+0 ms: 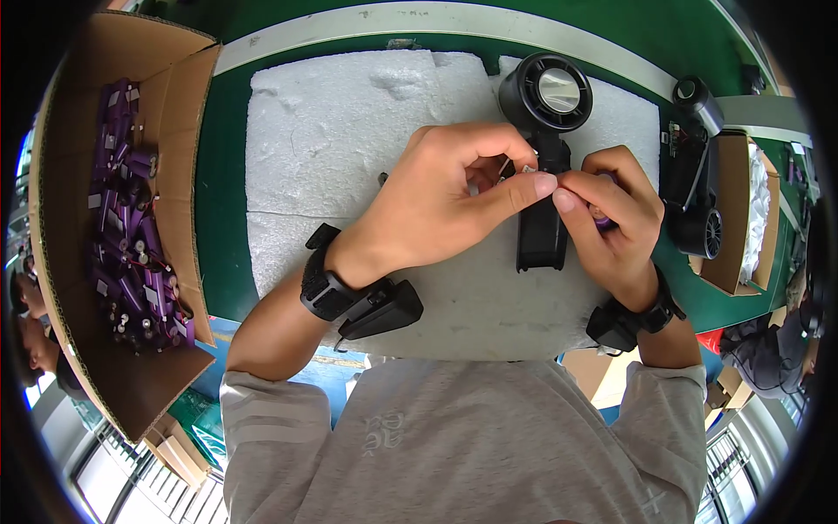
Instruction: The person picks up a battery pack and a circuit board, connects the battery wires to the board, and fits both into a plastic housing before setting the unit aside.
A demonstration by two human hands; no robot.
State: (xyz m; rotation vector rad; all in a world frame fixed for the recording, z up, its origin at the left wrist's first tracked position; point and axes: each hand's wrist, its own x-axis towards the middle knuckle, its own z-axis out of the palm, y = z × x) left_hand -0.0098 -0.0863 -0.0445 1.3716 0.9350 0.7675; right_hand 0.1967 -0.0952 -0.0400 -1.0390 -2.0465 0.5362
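Observation:
A black handheld fan (541, 240) lies on the foam sheet, its round head pointing away from me and its handle toward me. My left hand (432, 196) is closed in a pinch beside the fan's neck. A thin wire and a small pale piece show at its fingertips, too small to name. My right hand (618, 214) curls around a purple battery cell (604, 217), mostly hidden by the fingers. Its thumb and forefinger meet the left thumb tip over the upper handle. Both wrists wear black straps with small black devices.
A cardboard box (185, 201) at the left holds many purple battery cells (131, 218) with wires. White foam sheets (340, 113) cover the green table (223, 253). More black fans (694, 175) lie at the right, beside a second cardboard box (731, 262) with white wrapping. Other people are at both sides.

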